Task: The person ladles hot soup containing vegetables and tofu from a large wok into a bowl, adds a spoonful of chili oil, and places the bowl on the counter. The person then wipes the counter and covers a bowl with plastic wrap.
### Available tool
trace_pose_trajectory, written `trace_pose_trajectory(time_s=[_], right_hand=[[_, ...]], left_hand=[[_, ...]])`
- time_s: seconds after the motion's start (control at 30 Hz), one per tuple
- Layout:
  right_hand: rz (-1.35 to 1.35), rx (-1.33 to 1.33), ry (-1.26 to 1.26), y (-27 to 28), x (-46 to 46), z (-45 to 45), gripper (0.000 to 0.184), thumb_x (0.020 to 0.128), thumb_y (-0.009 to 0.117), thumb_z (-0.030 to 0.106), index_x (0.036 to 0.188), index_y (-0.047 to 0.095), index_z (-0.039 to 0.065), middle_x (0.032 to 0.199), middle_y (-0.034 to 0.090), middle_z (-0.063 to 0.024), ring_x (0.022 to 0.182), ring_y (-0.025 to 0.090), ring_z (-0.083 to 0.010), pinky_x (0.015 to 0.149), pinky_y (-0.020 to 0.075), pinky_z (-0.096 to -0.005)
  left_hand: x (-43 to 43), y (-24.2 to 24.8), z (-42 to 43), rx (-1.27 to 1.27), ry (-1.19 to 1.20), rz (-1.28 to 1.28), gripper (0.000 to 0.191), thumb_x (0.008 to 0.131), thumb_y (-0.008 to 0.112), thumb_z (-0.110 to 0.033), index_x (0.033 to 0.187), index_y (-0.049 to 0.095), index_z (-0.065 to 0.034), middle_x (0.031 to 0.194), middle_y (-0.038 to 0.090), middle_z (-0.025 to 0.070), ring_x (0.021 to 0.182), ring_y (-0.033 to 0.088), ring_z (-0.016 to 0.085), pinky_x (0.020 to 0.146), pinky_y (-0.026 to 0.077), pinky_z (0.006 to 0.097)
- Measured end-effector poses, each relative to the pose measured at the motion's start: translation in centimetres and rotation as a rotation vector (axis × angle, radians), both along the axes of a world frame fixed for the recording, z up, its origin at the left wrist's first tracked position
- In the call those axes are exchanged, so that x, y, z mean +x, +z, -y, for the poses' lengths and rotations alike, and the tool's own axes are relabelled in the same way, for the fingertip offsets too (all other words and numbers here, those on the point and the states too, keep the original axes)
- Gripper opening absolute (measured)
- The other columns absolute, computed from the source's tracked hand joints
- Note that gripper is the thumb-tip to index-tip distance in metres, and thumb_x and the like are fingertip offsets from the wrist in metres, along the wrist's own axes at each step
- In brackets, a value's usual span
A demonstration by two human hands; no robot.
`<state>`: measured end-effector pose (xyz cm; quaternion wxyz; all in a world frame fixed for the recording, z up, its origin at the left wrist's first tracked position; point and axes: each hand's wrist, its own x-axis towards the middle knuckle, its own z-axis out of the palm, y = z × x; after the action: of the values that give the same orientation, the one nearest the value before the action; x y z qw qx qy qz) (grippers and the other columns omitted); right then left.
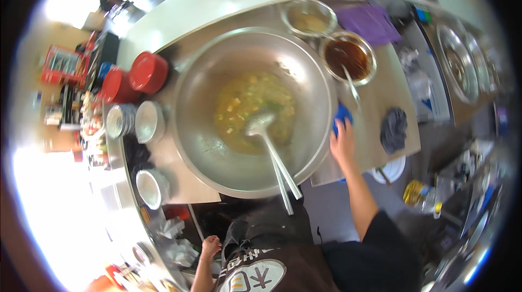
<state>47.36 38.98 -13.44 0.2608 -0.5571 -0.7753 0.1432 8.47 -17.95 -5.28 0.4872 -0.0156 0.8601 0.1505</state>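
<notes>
My right hand (343, 141) is at the right rim of a large steel wok (204, 161), its fingers closed over a bunched blue cloth (341, 117). Greenish-yellow soup with pale cubes and chopped greens (240, 100) lies in the wok. A perforated skimmer (261, 124) rests in it, and beside its handle runs a second metal handle (281, 188); both reach over the near rim. My left hand (211, 245) hangs low beside my apron, fingers curled, with nothing visible in it.
Right of the wok are a bowl of dark red sauce (346, 55) with a spoon, a bowl of pale liquid (308, 18), a purple cloth (369, 24) and a dark cloth (393, 130). Red bowls (149, 72) and stacked white bowls (149, 122) stand left. An oil bottle (420, 196) is at lower right.
</notes>
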Motion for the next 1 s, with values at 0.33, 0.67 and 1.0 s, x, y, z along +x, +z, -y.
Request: trace_pose_trajectory(time_s=[0.33, 0.67, 1.0], right_hand=[[-0.248, -0.793, 0.055, 13.3, 3.7, 6.2, 0.03, 0.067, 0.065, 0.0, 0.097, 0.067, 0.005, 0.093, 0.068, -0.0095, 0.09, 0.066, -0.0224, 0.084, 0.0533, -0.0351], [-0.521, -0.433, 0.531, 18.1, -36.7, -9.7, 0.039, 0.077, 0.072, 0.001, 0.115, 0.064, 0.002, 0.115, 0.066, -0.0107, 0.108, 0.064, -0.0242, 0.097, 0.0484, -0.034], [0.417, 0.166, 0.737, -0.5, -74.6, -20.4, 0.059, 0.085, 0.067, 0.017, 0.142, 0.053, 0.019, 0.152, 0.044, -0.0166, 0.131, 0.048, -0.0426, 0.106, 0.0458, -0.0478]], left_hand=[[-2.1, -2.0, 0.1, -0.12, -0.177, -0.015, 0.028, 0.089, 0.064, -0.026, 0.102, 0.074, -0.0031, 0.075, 0.071, 0.0087, 0.064, 0.068, 0.016, 0.063, 0.055, 0.033], [-10.7, -8.2, 5.5, -0.136, -0.233, 0.079, 0.024, 0.088, 0.069, -0.032, 0.101, 0.076, -0.0131, 0.083, 0.074, 0.0076, 0.072, 0.073, 0.022, 0.061, 0.061, 0.0372], [-11.3, -7.8, 11.2, -0.156, 0.194, 0.057, 0.025, 0.089, 0.058, -0.025, 0.092, 0.077, -0.0095, 0.068, 0.068, 0.0074, 0.058, 0.067, 0.021, 0.057, 0.055, 0.035]])
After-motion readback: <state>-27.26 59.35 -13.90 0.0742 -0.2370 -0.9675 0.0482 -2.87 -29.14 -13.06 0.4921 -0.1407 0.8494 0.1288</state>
